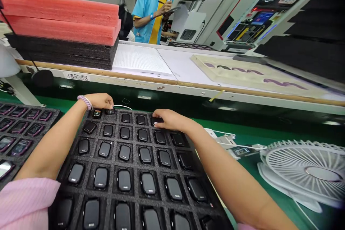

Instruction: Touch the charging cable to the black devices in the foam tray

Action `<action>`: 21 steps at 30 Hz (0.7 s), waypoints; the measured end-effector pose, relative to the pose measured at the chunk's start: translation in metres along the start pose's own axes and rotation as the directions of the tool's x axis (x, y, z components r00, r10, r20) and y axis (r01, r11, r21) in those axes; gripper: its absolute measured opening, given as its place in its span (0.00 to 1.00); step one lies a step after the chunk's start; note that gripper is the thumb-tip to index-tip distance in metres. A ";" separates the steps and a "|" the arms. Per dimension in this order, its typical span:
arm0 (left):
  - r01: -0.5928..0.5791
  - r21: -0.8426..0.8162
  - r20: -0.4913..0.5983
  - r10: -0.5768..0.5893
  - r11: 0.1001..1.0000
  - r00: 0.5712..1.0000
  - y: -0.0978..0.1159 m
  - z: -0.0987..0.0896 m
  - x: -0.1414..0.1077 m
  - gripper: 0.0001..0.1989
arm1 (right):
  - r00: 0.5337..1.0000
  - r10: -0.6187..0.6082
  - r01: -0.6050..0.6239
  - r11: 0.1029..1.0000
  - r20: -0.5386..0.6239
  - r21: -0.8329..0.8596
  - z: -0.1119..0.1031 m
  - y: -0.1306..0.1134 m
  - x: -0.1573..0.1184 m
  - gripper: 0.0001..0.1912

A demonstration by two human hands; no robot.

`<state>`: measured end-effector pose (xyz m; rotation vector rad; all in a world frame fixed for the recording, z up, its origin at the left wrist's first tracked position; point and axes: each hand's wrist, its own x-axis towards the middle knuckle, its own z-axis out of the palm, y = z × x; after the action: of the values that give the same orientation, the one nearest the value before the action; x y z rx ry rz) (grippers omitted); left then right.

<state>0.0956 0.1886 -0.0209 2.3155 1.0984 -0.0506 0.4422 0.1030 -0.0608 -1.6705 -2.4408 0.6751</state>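
A dark foam tray (111,161) holds rows of black smartwatch bodies, one to a pocket. At its far left corner my left hand (100,100) is closed, fingertips pinched where a thin white cable (122,106) begins. Just under those fingertips lies a smartwatch (110,110). Beside it, another smartwatch (97,114) has a lit screen. My right hand (169,119) reaches to the far row, its thumb and fingers closed around a smartwatch (154,120) in its pocket. That watch is partly covered by the fingers.
To the left is a second tray (55,116) of purple-rimmed watches. A white fan (304,169) stands at the right on the green bench. Behind, a raised shelf (151,83) carries red foam sheets (59,18), paper (140,59) and a pale tray (242,75). A person (148,14) in blue stands beyond.
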 end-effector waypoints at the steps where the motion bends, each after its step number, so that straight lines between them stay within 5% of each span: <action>1: -0.004 -0.022 0.010 0.004 1.000 1.000 -0.002 -0.002 0.003 0.12 | 1.000 0.000 0.000 0.999 0.019 0.032 -0.004 0.000 0.003 0.17; 5: -0.024 -0.121 0.035 0.028 0.992 0.999 -0.009 0.005 0.005 0.17 | 0.995 0.001 -0.023 0.976 0.099 0.218 -0.014 0.002 0.004 0.27; 10: -0.026 -0.187 -0.030 0.021 0.982 0.999 -0.023 0.020 0.000 0.27 | 0.998 0.066 -0.071 0.912 0.025 0.404 -0.001 0.008 0.000 0.39; 21: -0.044 -0.246 0.013 0.048 0.968 0.999 -0.024 0.028 0.002 0.27 | 0.999 0.036 -0.036 0.925 0.010 0.378 0.005 0.005 -0.002 0.30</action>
<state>0.0851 0.1878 -0.0559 2.1129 0.9817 0.0775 0.4457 0.1012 -0.0666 -1.5585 -2.1087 1.0731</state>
